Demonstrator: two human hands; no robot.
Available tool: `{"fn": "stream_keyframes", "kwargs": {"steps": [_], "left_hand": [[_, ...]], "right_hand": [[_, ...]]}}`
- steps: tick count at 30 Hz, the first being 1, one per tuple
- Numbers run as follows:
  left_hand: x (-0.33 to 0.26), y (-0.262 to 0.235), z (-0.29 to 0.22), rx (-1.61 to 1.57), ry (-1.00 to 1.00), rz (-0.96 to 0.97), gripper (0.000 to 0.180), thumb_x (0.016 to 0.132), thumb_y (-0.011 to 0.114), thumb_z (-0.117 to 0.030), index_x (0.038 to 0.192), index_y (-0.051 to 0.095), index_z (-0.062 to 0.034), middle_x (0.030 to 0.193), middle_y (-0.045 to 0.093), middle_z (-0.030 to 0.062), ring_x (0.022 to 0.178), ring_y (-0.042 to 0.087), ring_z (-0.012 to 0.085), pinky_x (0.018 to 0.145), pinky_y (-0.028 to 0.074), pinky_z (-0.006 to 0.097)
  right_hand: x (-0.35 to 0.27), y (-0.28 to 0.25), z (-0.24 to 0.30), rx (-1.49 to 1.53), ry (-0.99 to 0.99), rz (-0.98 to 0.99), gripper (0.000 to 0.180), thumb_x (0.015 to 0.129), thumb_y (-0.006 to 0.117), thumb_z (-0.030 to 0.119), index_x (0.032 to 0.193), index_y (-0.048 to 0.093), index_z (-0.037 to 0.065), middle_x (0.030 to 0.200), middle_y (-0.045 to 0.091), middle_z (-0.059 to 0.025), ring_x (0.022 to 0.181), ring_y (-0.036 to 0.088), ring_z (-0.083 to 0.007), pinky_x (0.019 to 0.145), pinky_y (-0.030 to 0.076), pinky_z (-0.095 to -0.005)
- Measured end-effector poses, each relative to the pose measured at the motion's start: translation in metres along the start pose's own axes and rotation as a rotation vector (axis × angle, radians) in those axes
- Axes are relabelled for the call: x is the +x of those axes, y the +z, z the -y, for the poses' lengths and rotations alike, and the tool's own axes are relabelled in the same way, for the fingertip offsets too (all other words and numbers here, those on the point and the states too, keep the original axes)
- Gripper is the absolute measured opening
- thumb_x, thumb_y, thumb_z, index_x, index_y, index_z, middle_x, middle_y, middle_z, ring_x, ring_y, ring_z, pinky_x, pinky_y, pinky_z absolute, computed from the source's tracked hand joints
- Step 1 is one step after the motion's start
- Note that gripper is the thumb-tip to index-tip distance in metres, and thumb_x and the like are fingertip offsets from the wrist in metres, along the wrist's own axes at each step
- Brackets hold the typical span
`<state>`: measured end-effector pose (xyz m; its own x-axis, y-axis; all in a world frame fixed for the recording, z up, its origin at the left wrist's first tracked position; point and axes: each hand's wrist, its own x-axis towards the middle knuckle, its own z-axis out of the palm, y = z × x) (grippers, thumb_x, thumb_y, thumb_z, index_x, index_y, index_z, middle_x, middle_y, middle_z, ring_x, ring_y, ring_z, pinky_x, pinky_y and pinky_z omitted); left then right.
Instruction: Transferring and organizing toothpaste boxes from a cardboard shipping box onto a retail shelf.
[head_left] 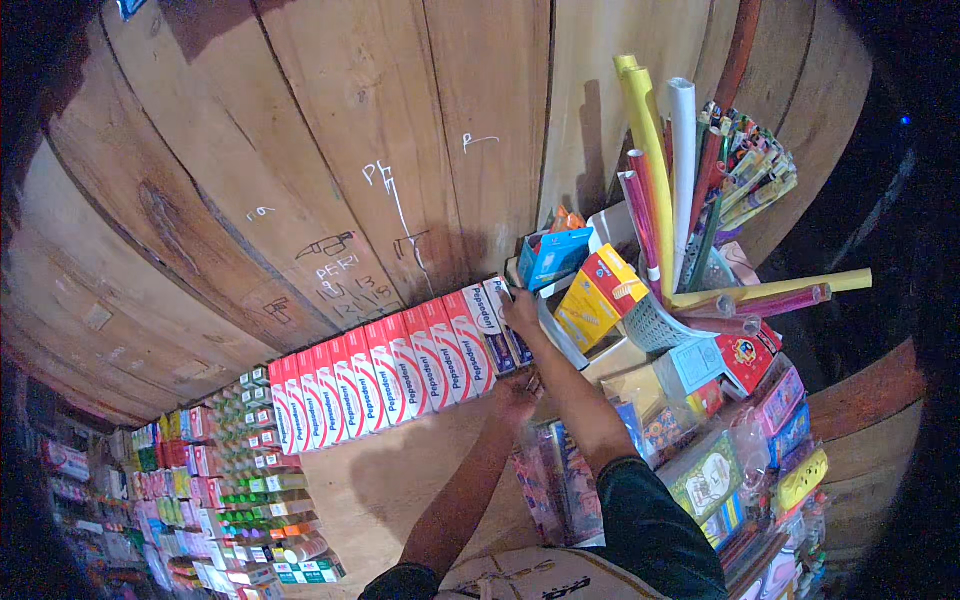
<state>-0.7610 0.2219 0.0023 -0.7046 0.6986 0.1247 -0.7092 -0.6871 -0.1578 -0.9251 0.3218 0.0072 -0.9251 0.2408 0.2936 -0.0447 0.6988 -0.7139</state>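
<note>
A row of red and white toothpaste boxes (383,370) stands side by side along the wooden wall. At its right end are white and dark-blue toothpaste boxes (497,325). My right hand (521,312) grips the upper part of the endmost one, its fingers partly hidden by the box. Below it, my left hand (517,395) is closed around the lower end of the same box, with some fingertips out of sight. Just right of my right hand sit a blue carton (556,258) and a yellow and red box (598,300).
Rolled paper tubes (683,180) rise from a grey perforated basket (660,322) on the right. Packaged goods (710,475) in plastic lie beside my right arm. Several rows of small bottles and boxes (250,490) fill the left. A wooden board (390,485) lies before the toothpaste row.
</note>
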Motion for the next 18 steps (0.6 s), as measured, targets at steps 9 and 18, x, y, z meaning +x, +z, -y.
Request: {"fn": "stream_keyframes", "kwargs": {"steps": [9,18], "left_hand": [[-0.011,0.01,-0.01,0.215,0.213,-0.544,0.03,0.082,0.048,-0.001,0.112,0.053,0.0007,0.103,0.062,0.0142,0.092,0.062,0.027,0.086,0.05,0.039],[-0.013,0.043,0.006,0.039,0.206,-0.487,0.034,0.09,0.041,-0.009,0.119,0.044,0.0099,0.12,0.053,0.0233,0.115,0.051,0.0351,0.102,0.04,0.045]], "right_hand": [[-0.01,0.006,0.023,0.118,0.004,0.086,0.033,0.088,0.055,0.032,0.094,0.068,0.002,0.08,0.065,-0.0219,0.076,0.063,-0.0384,0.071,0.048,-0.0443],[-0.005,-0.001,0.011,0.028,0.033,0.07,0.035,0.088,0.055,0.035,0.092,0.066,0.001,0.078,0.064,-0.0224,0.076,0.064,-0.0375,0.069,0.048,-0.0454]]}}
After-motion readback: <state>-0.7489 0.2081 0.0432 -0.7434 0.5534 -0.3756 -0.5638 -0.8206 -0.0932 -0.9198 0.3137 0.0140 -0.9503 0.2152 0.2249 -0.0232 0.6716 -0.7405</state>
